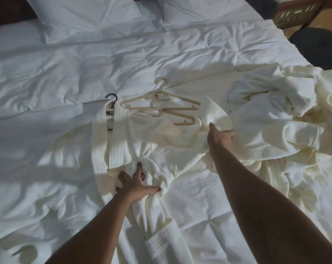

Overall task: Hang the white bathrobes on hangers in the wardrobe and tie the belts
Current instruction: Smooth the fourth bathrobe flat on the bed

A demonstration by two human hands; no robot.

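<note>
1. Our left hand [134, 182] presses flat, fingers spread, on the near bathrobe [142, 149] lying mid-bed [47, 73]; our right hand [221, 137] grasps a fold of the crumpled bathrobe [275, 121] at the right.
2. We judge that pulling this fold could drag the cream hangers [161, 105] just beside it, or tangle the two robes.
3. We count two bathrobes, two loose cream hangers, one dark-hooked hanger [111, 103] inside the near robe's collar, and two pillows [85, 14].
</note>
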